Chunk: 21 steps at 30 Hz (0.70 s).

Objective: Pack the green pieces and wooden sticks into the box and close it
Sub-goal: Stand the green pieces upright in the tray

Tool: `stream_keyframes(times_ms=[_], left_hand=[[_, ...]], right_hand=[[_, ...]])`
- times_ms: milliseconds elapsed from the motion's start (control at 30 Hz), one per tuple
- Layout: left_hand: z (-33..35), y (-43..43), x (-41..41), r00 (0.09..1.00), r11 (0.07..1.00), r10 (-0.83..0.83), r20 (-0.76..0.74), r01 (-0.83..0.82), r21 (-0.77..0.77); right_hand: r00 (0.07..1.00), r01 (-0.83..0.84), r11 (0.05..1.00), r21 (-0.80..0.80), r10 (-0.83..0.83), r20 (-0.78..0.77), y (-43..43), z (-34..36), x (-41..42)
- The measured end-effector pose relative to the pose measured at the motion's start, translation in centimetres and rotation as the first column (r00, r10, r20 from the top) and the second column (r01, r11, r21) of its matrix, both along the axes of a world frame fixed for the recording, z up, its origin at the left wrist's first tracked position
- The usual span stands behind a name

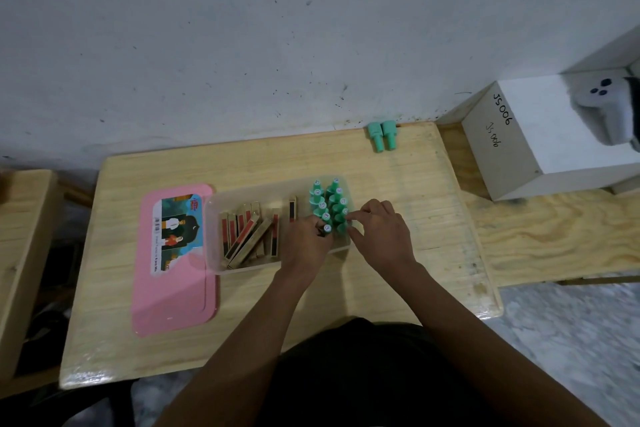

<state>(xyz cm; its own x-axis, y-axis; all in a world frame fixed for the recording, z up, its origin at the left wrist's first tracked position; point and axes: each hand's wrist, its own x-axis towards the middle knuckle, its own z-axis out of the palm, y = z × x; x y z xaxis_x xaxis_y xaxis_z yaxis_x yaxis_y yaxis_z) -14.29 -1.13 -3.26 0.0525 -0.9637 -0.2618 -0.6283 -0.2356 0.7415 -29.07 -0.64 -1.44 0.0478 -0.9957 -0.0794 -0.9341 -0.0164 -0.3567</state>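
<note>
Green pieces (329, 204) centre frame | left hand (304, 239) grips one, right hand (381, 236) pinches another | better keep them upright, rows tight, inside box (214, 253)

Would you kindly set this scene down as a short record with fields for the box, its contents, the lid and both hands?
box: clear, open, on the table
wooden sticks: in its left part, some leaning
green pieces: upright, two rows, right part
loose green pieces: two at the table's far edge
pink lid: flat, left of the box
left hand: grips a near green piece
right hand: pinches a near green piece
</note>
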Motion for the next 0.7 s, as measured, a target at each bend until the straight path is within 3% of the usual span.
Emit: stream_keyframes(times_ms=[333,700], left_hand=[[-0.35,0.11,0.04,0.998,0.999,0.002,0.06,0.001,-0.038],[0.3,0.46,0.34,1.0,1.0,0.009,0.019,-0.008,-0.015]], right_hand=[[1.0,0.017,1.0,-0.021,-0.017,-0.007,0.11,-0.54,0.07],[1.0,-0.004,1.0,-0.003,0.004,0.025,0.19,-0.48,-0.31]])
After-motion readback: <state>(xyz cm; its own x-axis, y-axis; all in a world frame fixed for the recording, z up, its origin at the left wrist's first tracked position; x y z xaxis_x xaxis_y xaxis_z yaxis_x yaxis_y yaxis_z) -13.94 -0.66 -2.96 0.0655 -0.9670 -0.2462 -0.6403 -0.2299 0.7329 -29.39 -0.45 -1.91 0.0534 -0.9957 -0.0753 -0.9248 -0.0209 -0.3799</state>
